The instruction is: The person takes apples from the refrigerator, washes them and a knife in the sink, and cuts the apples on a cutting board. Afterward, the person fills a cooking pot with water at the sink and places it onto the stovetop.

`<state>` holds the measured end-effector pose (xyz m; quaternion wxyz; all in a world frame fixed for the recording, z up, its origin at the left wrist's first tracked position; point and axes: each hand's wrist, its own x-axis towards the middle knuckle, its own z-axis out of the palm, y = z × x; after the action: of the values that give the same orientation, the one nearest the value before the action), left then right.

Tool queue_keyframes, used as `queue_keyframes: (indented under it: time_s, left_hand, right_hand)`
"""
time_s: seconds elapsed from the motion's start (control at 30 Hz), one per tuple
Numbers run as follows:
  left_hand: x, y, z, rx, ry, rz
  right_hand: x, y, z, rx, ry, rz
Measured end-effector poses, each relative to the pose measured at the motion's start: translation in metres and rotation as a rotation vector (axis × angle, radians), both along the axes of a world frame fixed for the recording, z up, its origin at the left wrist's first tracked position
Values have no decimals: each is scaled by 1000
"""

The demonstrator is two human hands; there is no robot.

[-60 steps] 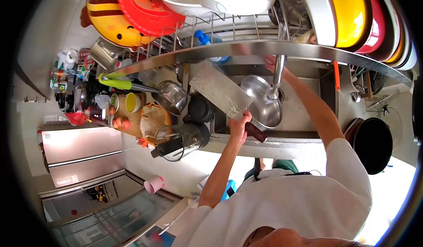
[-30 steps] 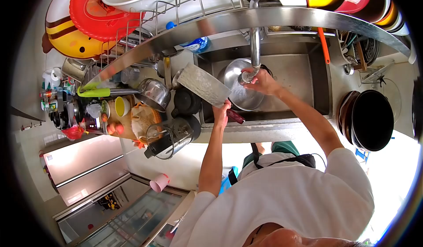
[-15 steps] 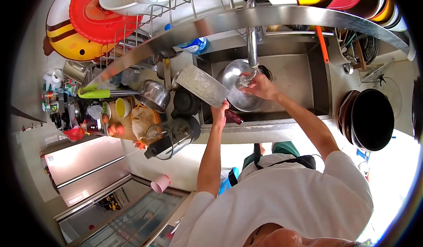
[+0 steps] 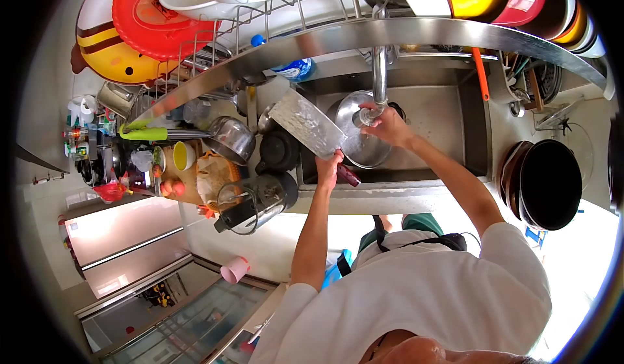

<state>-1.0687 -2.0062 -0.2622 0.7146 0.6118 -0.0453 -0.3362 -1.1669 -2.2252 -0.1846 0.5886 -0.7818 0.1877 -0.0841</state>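
Note:
My left hand [image 4: 327, 169] is closed on a cleaver [image 4: 307, 123] near the front left corner of the sink [image 4: 435, 127]. The wide blade is wet and points up and left; its dark red handle sticks out to the right of my fingers. My right hand [image 4: 389, 127] has its fingers round the end of the faucet [image 4: 379, 71]. Below the faucet sits a round metal bowl [image 4: 364, 146] inside the sink, close to the blade's right edge. Part of the bowl is hidden by my right hand.
A steel rack bar [image 4: 312, 37] crosses above the sink, with dishes behind it. Left of the sink are a black lidded pot [image 4: 278, 151], a glass blender jug [image 4: 257, 198] and a saucepan [image 4: 231, 140]. Black pans [image 4: 550, 185] stand at the right.
My right hand has come from behind the faucet to its outlet. The cleaver stays in my left hand, beside the bowl. The view has shifted slightly since the last earlier frame.

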Motion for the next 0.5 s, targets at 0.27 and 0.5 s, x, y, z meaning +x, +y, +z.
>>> queue_keyframes:
  time_s: [0.27, 0.5]
  left_hand:
    - [3, -4, 2, 26, -2, 38]
    - [1, -3, 0, 94, -22, -13]
  right_hand:
    - [69, -95, -59, -938, -344, 229]
    - [142, -110, -37, -1069, -68, 230]
